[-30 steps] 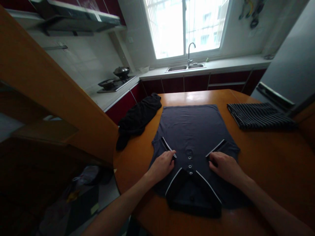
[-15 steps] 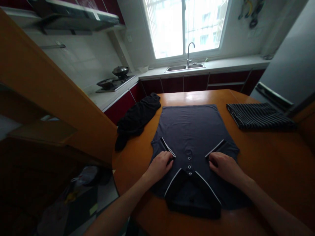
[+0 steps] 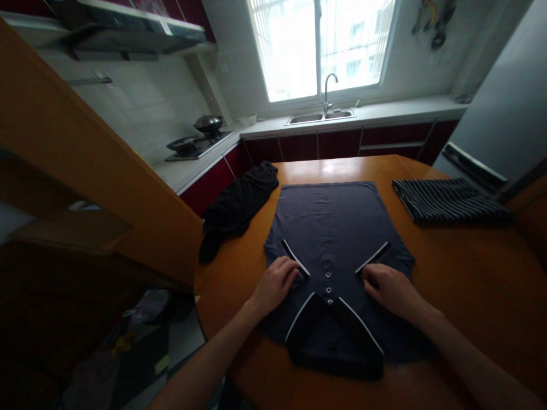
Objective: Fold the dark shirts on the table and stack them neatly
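A dark grey polo shirt (image 3: 331,228) with white piping lies flat on the wooden table (image 3: 465,285), collar toward me and both sleeves folded inward. My left hand (image 3: 273,285) rests on the folded left sleeve, fingers curled down on the cloth. On the folded right sleeve lies my right hand (image 3: 391,290), fingers pressed on the fabric near the cuff. Neither hand lifts the shirt off the table.
A crumpled black garment (image 3: 237,205) lies at the table's left edge. A folded striped cloth (image 3: 448,199) sits at the far right. Beyond the table are a counter with a sink (image 3: 320,117), a stove with pans (image 3: 196,142), and a window.
My left hand has slid slightly left and up along the folded sleeve. The right hand and the shirt have barely moved.
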{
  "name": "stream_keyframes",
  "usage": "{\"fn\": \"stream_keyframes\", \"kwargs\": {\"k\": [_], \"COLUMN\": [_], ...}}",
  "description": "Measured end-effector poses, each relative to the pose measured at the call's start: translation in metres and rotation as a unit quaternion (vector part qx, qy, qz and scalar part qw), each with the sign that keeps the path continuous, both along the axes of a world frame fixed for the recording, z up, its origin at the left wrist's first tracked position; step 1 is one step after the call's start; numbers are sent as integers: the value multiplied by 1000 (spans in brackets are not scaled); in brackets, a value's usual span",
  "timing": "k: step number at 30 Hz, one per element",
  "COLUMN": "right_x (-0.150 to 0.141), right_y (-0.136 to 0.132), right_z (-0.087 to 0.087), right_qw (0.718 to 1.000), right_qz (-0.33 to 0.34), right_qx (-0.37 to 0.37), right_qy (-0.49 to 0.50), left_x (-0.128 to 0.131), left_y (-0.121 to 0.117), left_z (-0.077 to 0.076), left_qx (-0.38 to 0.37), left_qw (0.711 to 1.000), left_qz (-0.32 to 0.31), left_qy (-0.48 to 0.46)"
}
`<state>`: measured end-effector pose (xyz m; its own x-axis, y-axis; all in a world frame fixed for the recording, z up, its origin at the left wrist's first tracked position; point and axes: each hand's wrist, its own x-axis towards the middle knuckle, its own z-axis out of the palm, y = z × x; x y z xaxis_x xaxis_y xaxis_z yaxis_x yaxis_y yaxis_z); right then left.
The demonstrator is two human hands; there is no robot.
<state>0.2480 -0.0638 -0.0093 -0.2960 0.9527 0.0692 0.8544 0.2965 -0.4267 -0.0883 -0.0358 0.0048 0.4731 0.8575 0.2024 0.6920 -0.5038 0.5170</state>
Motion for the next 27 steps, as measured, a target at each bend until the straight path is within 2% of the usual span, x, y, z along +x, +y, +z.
{"fn": "stream_keyframes", "kwargs": {"k": [3,6,9,12,15,18,21,24,27], "right_x": [1,1,1,2,4,6,13,29,51], "right_y": [1,1,0,0,2,7,15,24,32], "right_z": [-2,-2,-1,0,-2,-8,-12,-12,-10], "right_qw": [1000,1000,1000,1000,998,987,971,955,927], "right_qz": [1,-1,1,6,-4,-68,-109,-144,-221], "right_qx": [-3,-2,-7,-13,9,96,171,201,231], "right_qy": [6,11,14,23,65,109,127,162,197], "left_x": [-14,-30,-40,-39,-29,-14,-3,-1,-4], "left_y": [8,12,14,19,30,39,41,41,43], "left_z": [-8,-24,-34,-31,-23,-19,-23,-28,-31], "left_qx": [45,16,0,3,26,35,43,54,65], "left_qw": [993,976,964,960,966,975,973,969,967], "left_qz": [53,98,126,148,132,83,59,58,58], "left_qy": [94,193,233,238,219,205,221,236,238]}}
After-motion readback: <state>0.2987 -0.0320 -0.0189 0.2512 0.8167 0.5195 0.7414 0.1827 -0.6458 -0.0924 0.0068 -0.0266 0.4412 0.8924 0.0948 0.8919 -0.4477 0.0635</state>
